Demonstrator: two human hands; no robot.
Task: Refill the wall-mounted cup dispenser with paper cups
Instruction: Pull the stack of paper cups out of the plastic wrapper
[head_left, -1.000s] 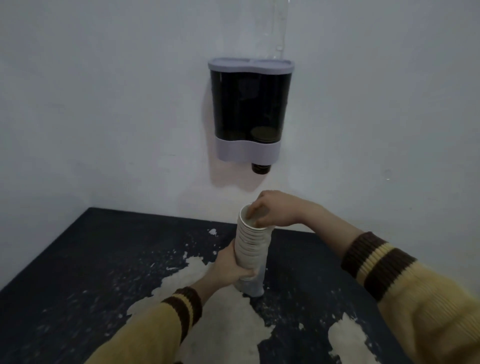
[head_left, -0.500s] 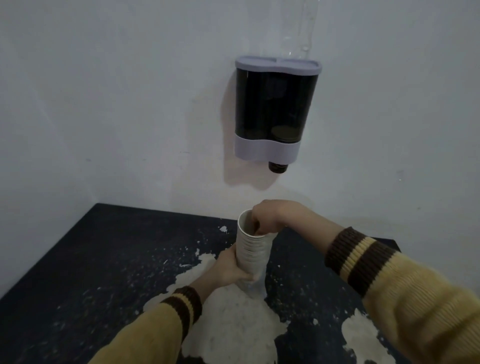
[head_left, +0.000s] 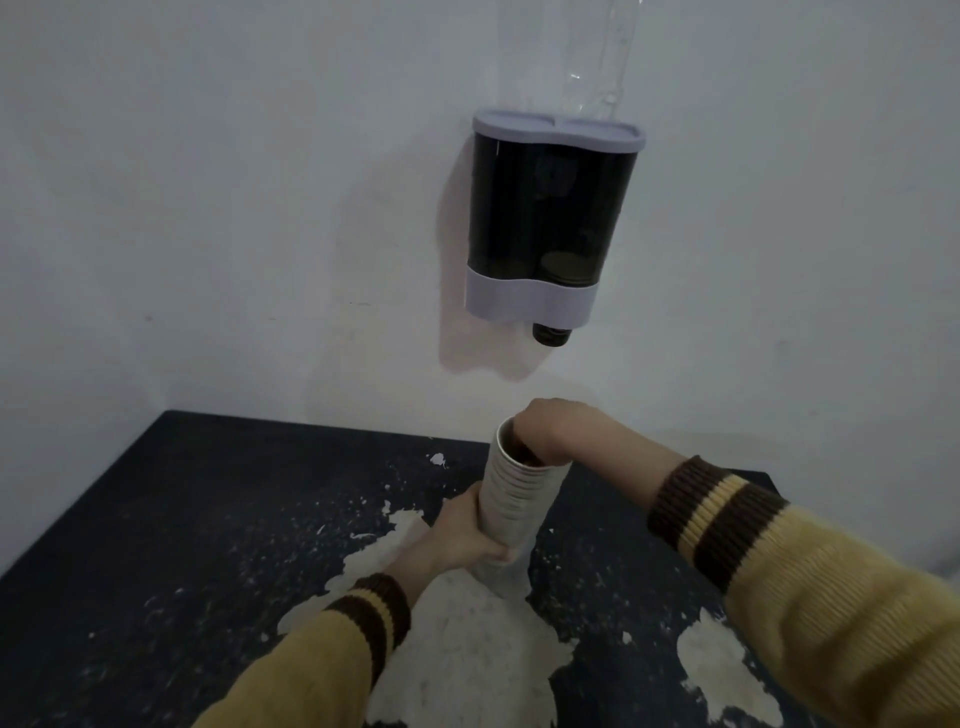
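A stack of white paper cups (head_left: 511, 499) stands upright on the dark table (head_left: 182, 519), mouth up. My left hand (head_left: 460, 535) is wrapped around the stack's lower part. My right hand (head_left: 545, 431) sits on top, its fingers pushed down inside the top cup. Above them on the wall hangs the cup dispenser (head_left: 550, 223): two dark see-through tubes with a pale lid and a pale base. The bottom of a cup (head_left: 551, 333) pokes out under its right tube; the left tube looks empty.
The table is dark blue with large pale patches of worn paint (head_left: 467, 639). It butts against the white wall (head_left: 234, 208) at the back and left. A clear plastic sleeve (head_left: 608, 57) hangs on the wall above the dispenser.
My right hand's fingers have gone from the stack's rim down into the top cup. The view has shifted, so the dispenser now sits further right.
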